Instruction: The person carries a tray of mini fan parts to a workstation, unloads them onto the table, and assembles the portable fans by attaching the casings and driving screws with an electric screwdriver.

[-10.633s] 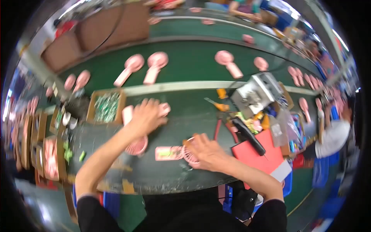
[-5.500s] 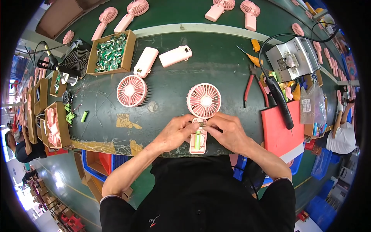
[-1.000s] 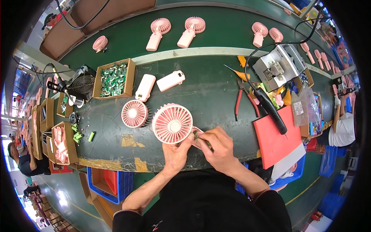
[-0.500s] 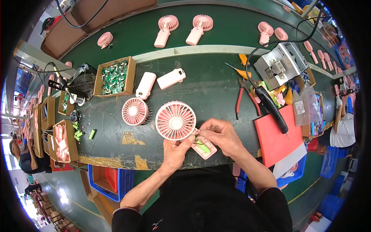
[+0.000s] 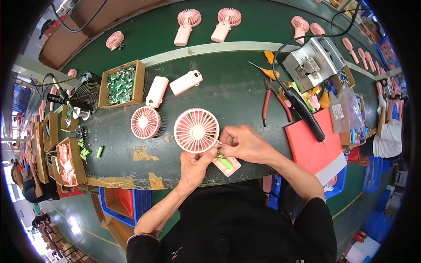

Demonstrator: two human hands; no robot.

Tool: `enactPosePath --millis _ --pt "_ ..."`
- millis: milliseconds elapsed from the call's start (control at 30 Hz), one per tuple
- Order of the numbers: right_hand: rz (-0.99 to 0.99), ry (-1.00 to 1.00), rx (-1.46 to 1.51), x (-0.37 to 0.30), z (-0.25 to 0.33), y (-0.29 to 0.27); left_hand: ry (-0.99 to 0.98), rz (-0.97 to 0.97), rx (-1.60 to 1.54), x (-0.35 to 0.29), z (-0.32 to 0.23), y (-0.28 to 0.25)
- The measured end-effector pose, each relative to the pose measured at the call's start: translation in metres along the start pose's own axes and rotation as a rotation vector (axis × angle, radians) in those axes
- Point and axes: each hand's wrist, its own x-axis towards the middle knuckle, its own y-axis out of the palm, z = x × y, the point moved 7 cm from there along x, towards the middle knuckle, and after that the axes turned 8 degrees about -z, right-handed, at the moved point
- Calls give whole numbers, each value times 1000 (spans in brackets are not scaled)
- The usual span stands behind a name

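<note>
A pink handheld fan (image 5: pixel 197 130) with a round grille is held over the front of the bench, its handle housing (image 5: pixel 231 170) open below. A green battery cell (image 5: pixel 225 162) lies in that housing. My left hand (image 5: pixel 195 168) grips the fan under its head, thumb near the neck. My right hand (image 5: pixel 244 143) is closed in a pinch at the neck, beside the battery; what its fingertips hold is hidden. Left of the fan rests another pink fan head (image 5: pixel 145 122). Two pink handle shells (image 5: pixel 157 92) lie behind.
At the left are a box of green circuit boards (image 5: pixel 122 84) and a box of pink parts (image 5: pixel 68 163). To the right lie red-handled pliers (image 5: pixel 267 105), a black-handled soldering iron (image 5: pixel 307 115) and a red sheet (image 5: pixel 315 142). Finished-looking pink fans (image 5: pixel 189 26) sit on the belt behind.
The whole view has shifted slightly. My right hand has turned flatter, its fingers still at the fan's neck; my left hand keeps its grip on the fan.
</note>
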Motion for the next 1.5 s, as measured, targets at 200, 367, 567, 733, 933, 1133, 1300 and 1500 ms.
enactPosePath --millis 200,367,567,733,933,1133,1300,1500 --pt "178 248 166 4 -19 4 -206 127 -231 4 19 2" --pt "174 320 469 -10 -23 0 -232 133 -224 5 29 1" --pt "213 303 550 -23 -24 -1 -220 150 -251 7 20 6" --pt "138 192 363 -21 -23 0 -208 169 -245 8 19 7" --pt "81 37 -176 -27 -4 2 -239 147 -161 3 19 6" --pt "-57 -325 -610 52 48 -44 -468 95 -137 4 27 -12" --pt "-155 -976 -966 125 76 11 -549 142 -202 12 22 -13" --pt "27 -825 -1164 161 68 32 -555 132 -223 14 22 -12"
